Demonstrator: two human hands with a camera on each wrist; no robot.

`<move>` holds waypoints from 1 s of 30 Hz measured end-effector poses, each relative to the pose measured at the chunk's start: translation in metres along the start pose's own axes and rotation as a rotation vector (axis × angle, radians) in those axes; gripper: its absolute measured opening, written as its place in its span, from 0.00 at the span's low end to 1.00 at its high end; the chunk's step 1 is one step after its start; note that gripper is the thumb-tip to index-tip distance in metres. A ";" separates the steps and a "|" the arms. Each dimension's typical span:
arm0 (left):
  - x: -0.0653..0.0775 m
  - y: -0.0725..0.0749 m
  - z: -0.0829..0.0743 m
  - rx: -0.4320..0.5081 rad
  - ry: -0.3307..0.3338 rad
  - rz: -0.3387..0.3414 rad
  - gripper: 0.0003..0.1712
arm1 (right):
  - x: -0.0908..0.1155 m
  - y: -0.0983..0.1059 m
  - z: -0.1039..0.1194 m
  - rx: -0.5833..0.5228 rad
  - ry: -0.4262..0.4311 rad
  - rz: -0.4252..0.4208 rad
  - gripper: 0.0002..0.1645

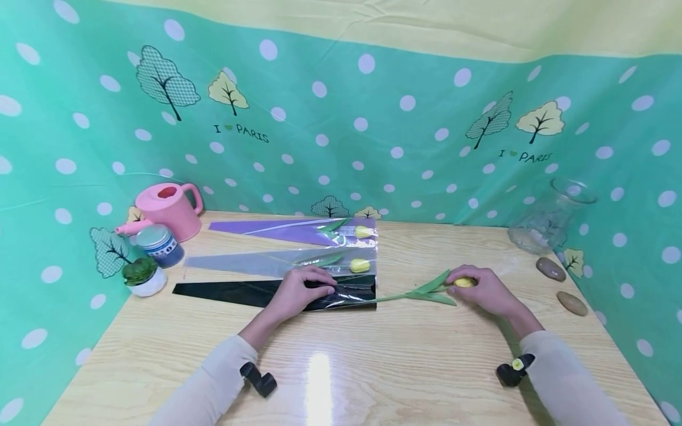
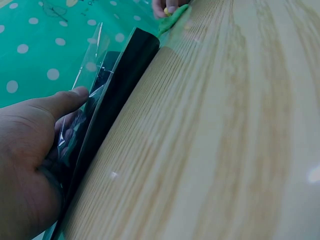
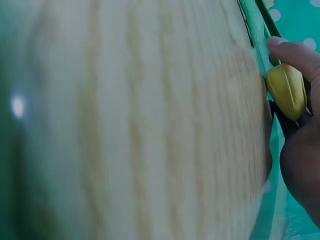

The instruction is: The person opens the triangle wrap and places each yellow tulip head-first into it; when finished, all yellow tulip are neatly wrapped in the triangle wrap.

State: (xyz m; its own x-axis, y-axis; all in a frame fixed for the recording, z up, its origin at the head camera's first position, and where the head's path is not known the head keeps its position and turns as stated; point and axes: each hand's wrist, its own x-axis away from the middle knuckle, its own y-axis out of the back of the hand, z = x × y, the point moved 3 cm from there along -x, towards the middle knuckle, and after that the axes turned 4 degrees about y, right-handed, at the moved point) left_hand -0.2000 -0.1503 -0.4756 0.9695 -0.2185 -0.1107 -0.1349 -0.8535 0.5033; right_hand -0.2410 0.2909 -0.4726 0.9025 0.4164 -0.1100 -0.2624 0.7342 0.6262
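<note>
A yellow artificial tulip (image 1: pixel 426 293) lies sideways, its stem end inside the mouth of a black flower sleeve (image 1: pixel 224 291). My right hand (image 1: pixel 487 291) pinches it just below the bloom; in the right wrist view the yellow bloom (image 3: pixel 286 92) sits against the palm. My left hand (image 1: pixel 301 291) grips the black sleeve partway along. In the left wrist view, the thumb (image 2: pixel 72 100) presses on the sleeve's clear front film, which stands away from the black back (image 2: pixel 132 62) at the mouth. The fingers under the film are partly hidden.
Behind lie a grey sleeve (image 1: pixel 224 264) and a purple sleeve (image 1: pixel 256 228), each holding a yellow tulip. A pink watering can (image 1: pixel 176 213), blue jar (image 1: pixel 162 245) and potted succulent (image 1: pixel 146 281) stand left. A glass vase (image 1: pixel 538 222) and two stones (image 1: pixel 551 269) are right.
</note>
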 end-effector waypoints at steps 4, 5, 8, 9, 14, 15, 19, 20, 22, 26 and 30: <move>0.000 0.000 0.000 0.011 0.001 -0.001 0.08 | 0.000 -0.001 0.003 0.045 0.003 -0.008 0.07; 0.000 0.000 0.000 0.014 0.000 0.000 0.08 | 0.001 -0.001 0.004 0.051 0.005 -0.009 0.06; 0.000 0.000 -0.001 0.017 0.001 0.006 0.08 | 0.002 -0.003 0.008 0.059 0.010 -0.016 0.05; 0.000 0.000 -0.001 0.018 0.005 0.007 0.08 | 0.003 -0.004 0.010 0.060 0.015 -0.018 0.04; 0.000 0.000 -0.001 0.009 0.016 0.003 0.07 | 0.002 -0.012 0.021 0.043 0.047 -0.050 0.04; 0.000 0.000 -0.001 0.009 0.014 0.001 0.07 | 0.002 -0.014 0.024 0.034 0.052 -0.060 0.04; 0.000 0.000 -0.002 0.012 0.003 -0.008 0.07 | -0.001 -0.025 0.035 0.002 0.059 -0.082 0.04; -0.001 0.000 -0.003 0.013 0.000 -0.008 0.07 | -0.002 -0.028 0.039 -0.004 0.060 -0.082 0.05; -0.001 0.000 -0.002 0.013 -0.003 -0.007 0.07 | -0.005 -0.034 0.044 -0.015 0.068 -0.083 0.05; -0.002 -0.001 -0.002 0.007 -0.008 -0.001 0.07 | -0.011 -0.048 0.055 -0.033 0.086 -0.086 0.05; -0.002 -0.001 -0.004 0.001 -0.007 -0.003 0.07 | -0.017 -0.061 0.062 -0.037 0.070 -0.092 0.07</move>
State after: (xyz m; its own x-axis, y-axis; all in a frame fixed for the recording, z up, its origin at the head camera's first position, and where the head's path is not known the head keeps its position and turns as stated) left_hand -0.2011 -0.1472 -0.4725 0.9684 -0.2193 -0.1185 -0.1321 -0.8545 0.5024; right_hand -0.2196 0.2058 -0.4613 0.8974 0.3823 -0.2202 -0.1934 0.7894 0.5826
